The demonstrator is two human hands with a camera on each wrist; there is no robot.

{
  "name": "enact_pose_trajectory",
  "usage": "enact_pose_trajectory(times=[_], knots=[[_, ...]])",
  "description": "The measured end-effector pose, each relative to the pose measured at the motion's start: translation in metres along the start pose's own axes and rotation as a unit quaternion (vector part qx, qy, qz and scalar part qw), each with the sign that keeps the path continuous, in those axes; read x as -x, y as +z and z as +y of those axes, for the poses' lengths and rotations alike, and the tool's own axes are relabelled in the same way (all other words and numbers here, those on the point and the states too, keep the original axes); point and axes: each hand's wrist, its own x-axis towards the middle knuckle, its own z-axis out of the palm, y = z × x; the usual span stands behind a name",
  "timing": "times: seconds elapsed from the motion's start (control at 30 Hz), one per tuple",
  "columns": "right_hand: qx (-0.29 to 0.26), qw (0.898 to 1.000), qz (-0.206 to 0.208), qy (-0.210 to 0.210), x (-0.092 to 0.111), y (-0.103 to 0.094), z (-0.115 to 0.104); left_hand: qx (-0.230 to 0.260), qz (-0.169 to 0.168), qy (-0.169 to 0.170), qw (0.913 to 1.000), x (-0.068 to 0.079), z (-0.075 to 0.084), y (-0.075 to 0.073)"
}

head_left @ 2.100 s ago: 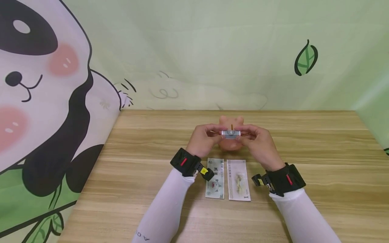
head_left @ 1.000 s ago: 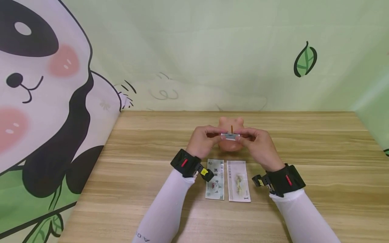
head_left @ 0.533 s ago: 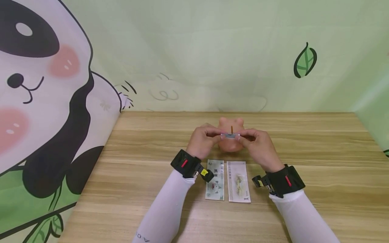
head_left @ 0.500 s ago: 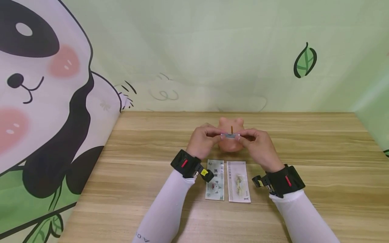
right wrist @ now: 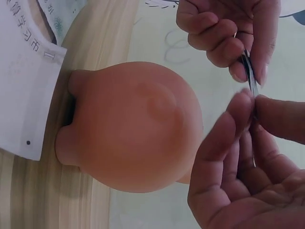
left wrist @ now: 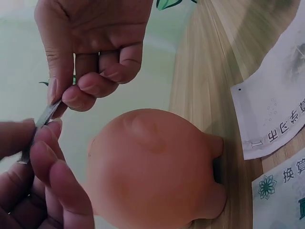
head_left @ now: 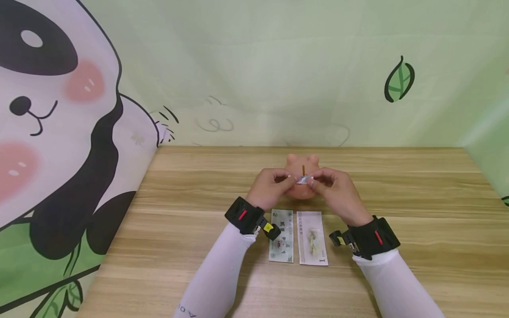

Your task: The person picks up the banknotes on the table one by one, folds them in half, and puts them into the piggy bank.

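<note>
My left hand (head_left: 267,189) and right hand (head_left: 338,191) pinch the two ends of a small folded banknote (head_left: 305,179) between thumbs and fingers. It overlaps an orange-pink piggy bank (head_left: 301,192) in the head view, just in front of the narrow slot (head_left: 303,170) on its top. Seen from the left wrist, the folded note (left wrist: 46,114) is a thin edge-on strip, held up above the rounded back of the piggy bank (left wrist: 152,167). From the right wrist, the strip (right wrist: 249,71) runs from one set of fingertips to the other.
Two play banknotes lie flat side by side on the wooden table (head_left: 179,247), nearer than the piggy bank: a green one (head_left: 282,251) marked 2 and a pale one (head_left: 313,238) marked 1. Behind the table hangs a green cloth backdrop (head_left: 254,66) with a panda print.
The folded banknote has turned from a broad face to a narrower, slightly twisted strip. My left hand has shifted a little to the right. The piggy bank and the flat notes stay put.
</note>
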Motion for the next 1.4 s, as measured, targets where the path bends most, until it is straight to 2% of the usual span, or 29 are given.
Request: enact_pose_trajectory(times=[0.2,0.4,0.6,0.8,1.0,1.1,1.4], knots=[[-0.029,0.999,-0.038,0.006,-0.002,0.003,0.003,-0.026,0.001,0.022,0.9994,0.001,0.001,0.002],[-0.028,0.999,-0.042,-0.008,-0.001,0.003,0.002,-0.032,-0.005,0.037,0.9988,0.002,0.005,0.004],[-0.037,0.998,-0.040,-0.018,0.000,0.003,-0.001,-0.031,-0.032,0.028,0.9986,0.003,0.006,0.009],[-0.043,0.998,-0.049,-0.021,0.002,0.002,-0.002,-0.028,-0.072,0.003,0.9970,0.004,0.007,0.013],[-0.034,0.998,-0.056,-0.015,0.002,0.001,-0.002,-0.014,-0.082,0.002,0.9965,0.003,0.006,0.013],[-0.033,0.998,-0.054,-0.015,0.002,0.002,-0.002,-0.011,-0.082,0.008,0.9965,0.003,0.005,0.013],[-0.040,0.998,-0.058,-0.004,-0.001,0.006,0.000,-0.014,-0.052,0.014,0.9985,0.002,0.005,0.013]])
